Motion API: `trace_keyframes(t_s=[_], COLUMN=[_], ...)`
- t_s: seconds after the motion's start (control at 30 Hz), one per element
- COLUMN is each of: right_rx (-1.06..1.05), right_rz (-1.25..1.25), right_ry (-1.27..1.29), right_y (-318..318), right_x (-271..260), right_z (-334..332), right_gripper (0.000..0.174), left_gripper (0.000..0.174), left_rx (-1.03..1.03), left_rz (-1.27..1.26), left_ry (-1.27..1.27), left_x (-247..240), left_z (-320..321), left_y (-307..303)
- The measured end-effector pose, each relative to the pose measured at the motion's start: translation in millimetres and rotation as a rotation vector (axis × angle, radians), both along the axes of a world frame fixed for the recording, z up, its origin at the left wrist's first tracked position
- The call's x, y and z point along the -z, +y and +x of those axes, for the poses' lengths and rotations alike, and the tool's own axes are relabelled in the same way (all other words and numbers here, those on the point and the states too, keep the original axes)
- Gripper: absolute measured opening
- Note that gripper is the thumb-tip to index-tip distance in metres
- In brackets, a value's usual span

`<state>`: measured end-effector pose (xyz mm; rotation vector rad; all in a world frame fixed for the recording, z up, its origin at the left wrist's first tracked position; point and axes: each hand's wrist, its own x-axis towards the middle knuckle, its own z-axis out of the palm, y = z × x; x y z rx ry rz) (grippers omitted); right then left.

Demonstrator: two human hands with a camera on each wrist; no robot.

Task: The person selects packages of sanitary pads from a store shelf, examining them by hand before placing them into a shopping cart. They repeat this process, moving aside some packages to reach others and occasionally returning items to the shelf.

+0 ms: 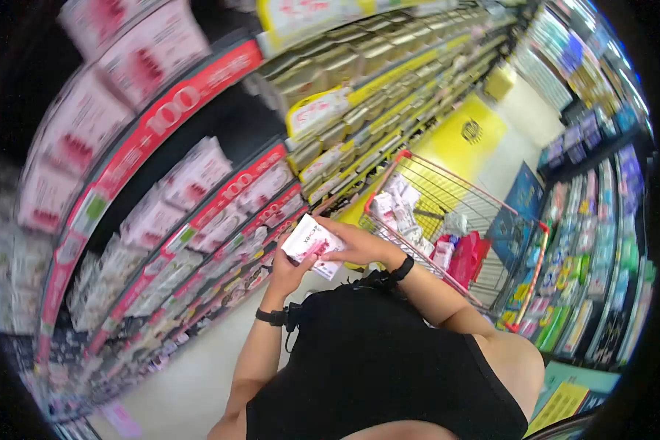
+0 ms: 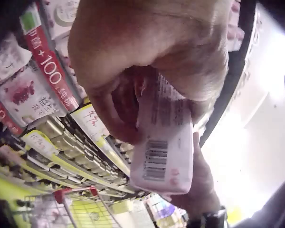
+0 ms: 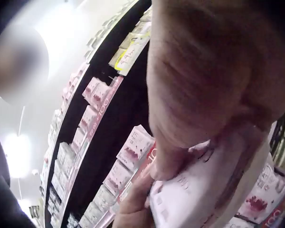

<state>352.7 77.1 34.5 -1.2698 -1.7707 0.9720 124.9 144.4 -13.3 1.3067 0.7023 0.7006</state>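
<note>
Both hands hold a white and pink pack of sanitary pads (image 1: 306, 239) in front of the chest. My left hand (image 1: 289, 270) grips its near left side, with the thumb on the printed face. From the right, my right hand (image 1: 356, 243) grips the opposite side, its fingers close to the left thumb. In the left wrist view a narrow side of the pack (image 2: 164, 142) shows a barcode, between the left thumb and fingers. The right wrist view has the pack (image 3: 199, 190) beneath the right hand (image 3: 204, 80), partly covered by it.
On the left stand tall shelves with similar pink packs (image 1: 147, 62) and red price strips (image 1: 198, 95). A wire shopping cart (image 1: 484, 198) with several packs and a red bag (image 1: 468, 260) stands at the right. Behind it, more shelves (image 1: 572, 242) line the aisle.
</note>
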Motion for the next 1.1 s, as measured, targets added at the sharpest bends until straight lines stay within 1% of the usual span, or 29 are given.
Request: trace_keyframes(t_s=[0.07, 0.13, 0.17, 0.2, 0.23, 0.27, 0.3, 0.37, 0.43, 0.47, 0.5, 0.57, 0.63, 0.67, 0.73, 0.87, 0.97, 1.0, 1.1], right_rx=[-0.071, -0.134, -0.16, -0.183, -0.163, -0.098, -0.035, 0.031, 0.08, 0.135, 0.21, 0.38, 0.363, 0.348, 0.355, 0.49, 0.545, 0.54, 0.547], right_rz=[0.036, -0.02, -0.043, 0.072, 0.213, 0.299, 0.385, 0.659, 0.863, 0.923, 0.948, 0.916, 0.977, 0.998, 1.008, 0.969, 0.935, 0.86, 0.981], right_ry=[-0.026, -0.01, -0.007, -0.058, -0.142, -0.161, -0.176, -0.324, -0.375, -0.318, -0.241, -0.179, -0.282, -0.322, -0.423, -0.511, -0.641, -0.682, -0.801], right_y=[13.7, 21.1, 27.0, 35.0, 43.5, 54.4, 66.5, 88.7, 116.0, 128.2, 139.5, 153.6, 168.6, 173.7, 180.4, 200.9, 203.2, 201.1, 216.3], right_x=[-6.5, -28.1, -37.3, -42.5, -50.1, -60.3, -77.5, -126.2, -152.3, -161.9, -168.2, -178.3, -176.6, -175.5, -174.2, -165.3, -172.8, -177.3, -175.6], right_z=[-3.8, -8.2, -7.9, -7.2, -6.1, -3.2, -1.5, -0.4, -0.1, -3.9, -8.5, -24.1, -28.5, -31.4, -37.1, -37.4, -48.4, -54.9, -54.2], right_gripper=[0.093, 0.09, 0.088, 0.085, 0.08, 0.078, 0.076, 0.074, 0.074, 0.072, 0.07, 0.068, 0.066, 0.065, 0.063, 0.059, 0.059, 0.06, 0.06], left_gripper=[0.066, 0.066, 0.064, 0.062, 0.06, 0.058, 0.057, 0.054, 0.051, 0.048, 0.046, 0.039, 0.032, 0.027, 0.028, 0.029, 0.028, 0.028, 0.029], left_rx=[-0.04, -0.064, -0.11, -0.155, -0.2, -0.197, -0.196, -0.193, -0.181, -0.166, -0.15, -0.095, -0.014, -0.026, -0.031, -0.031, 0.014, 0.044, 0.199], left_rz=[0.083, 0.183, 0.168, 0.154, 0.141, 0.134, 0.125, 0.135, 0.179, 0.201, 0.225, 0.25, 0.246, 0.245, 0.258, 0.299, 0.318, 0.31, 0.251], left_ry=[-0.007, 0.001, -0.013, -0.028, -0.043, -0.054, -0.063, -0.049, -0.003, 0.029, 0.06, 0.133, 0.22, 0.234, 0.262, 0.307, 0.332, 0.352, 0.356], left_x=[-12.8, -15.9, -15.9, -20.9, -24.6, -26.1, -27.2, -22.9, -7.3, -2.2, 2.0, 2.5, -11.0, -17.4, -19.3, -22.0, -19.9, -22.3, -29.8], left_z=[-13.1, -22.2, -25.1, -26.0, -27.9, -31.6, -36.6, -48.1, -59.4, -65.6, -71.8, -82.3, -94.1, -96.8, -102.3, -109.4, -111.1, -110.5, -106.8], left_y=[-2.2, -4.1, -7.2, -11.1, -13.3, -13.4, -13.9, -17.1, -21.4, -25.7, -31.6, -38.4, -44.8, -48.0, -49.8, -53.7, -53.6, -53.3, -48.3])
